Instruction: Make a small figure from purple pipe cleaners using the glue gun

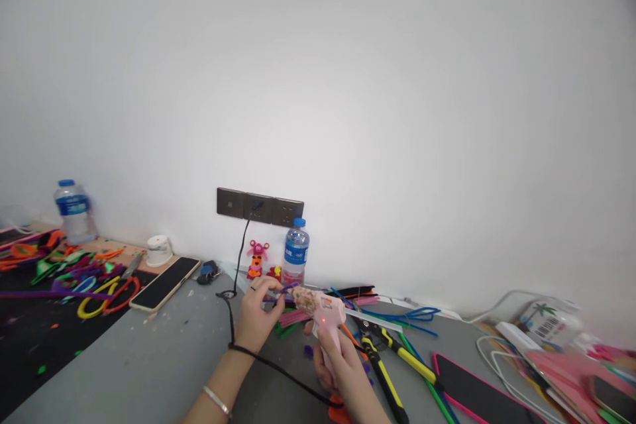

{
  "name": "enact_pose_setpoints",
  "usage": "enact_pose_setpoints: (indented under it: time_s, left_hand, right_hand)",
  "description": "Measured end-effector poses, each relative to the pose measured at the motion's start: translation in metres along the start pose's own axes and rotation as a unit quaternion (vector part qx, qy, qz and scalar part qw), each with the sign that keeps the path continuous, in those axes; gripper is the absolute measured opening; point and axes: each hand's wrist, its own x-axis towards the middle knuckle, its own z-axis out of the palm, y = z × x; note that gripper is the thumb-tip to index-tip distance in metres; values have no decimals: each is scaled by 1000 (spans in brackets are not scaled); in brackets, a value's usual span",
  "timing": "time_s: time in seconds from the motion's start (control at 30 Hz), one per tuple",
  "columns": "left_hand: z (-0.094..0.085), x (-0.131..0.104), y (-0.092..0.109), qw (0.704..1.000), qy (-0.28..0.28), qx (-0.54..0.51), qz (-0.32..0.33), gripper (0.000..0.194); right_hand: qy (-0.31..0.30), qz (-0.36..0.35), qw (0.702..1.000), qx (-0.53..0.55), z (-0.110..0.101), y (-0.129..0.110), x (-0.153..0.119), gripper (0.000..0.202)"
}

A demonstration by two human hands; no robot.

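My right hand [332, 361] is wrapped round the handle of a pink glue gun [320, 308], whose small red light glows. A black cord runs from the wall up to the gun, passing over my left wrist. In front of the nozzle, my left hand [261, 310] pinches a thin purple pipe cleaner [288, 289]. Whether the nozzle touches it, I cannot tell. Just beyond stand a pink and orange pipe-cleaner figure [256, 262] and a water bottle [297, 252]. Yellow-and-black pliers [380, 371] lie to the right of my right hand.
Blue pipe cleaners [415, 315] and a phone with a pink edge [477, 387] lie on the right. Another phone [166, 283], scissors [112, 295] and a colourful heap of pipe cleaners [69, 265] are on the left. A wall with a socket strip [261, 207] borders the table.
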Motion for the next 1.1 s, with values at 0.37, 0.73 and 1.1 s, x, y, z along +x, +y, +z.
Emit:
enact_pose_setpoints:
  time_s: [0.37, 0.73, 1.1]
  left_hand:
    - [-2, 0, 1, 1000, 8, 9, 15, 10]
    - [-4, 3, 5, 999, 17, 13, 33, 12]
    - [-6, 3, 6, 1000, 16, 19, 15, 13]
  right_hand:
    - [-16, -24, 1000, 10, -1, -4, 1, 60]
    - [22, -15, 1000, 12, -1, -2, 2, 61]
    - [64, -33, 997, 6, -4, 8, 9, 60]
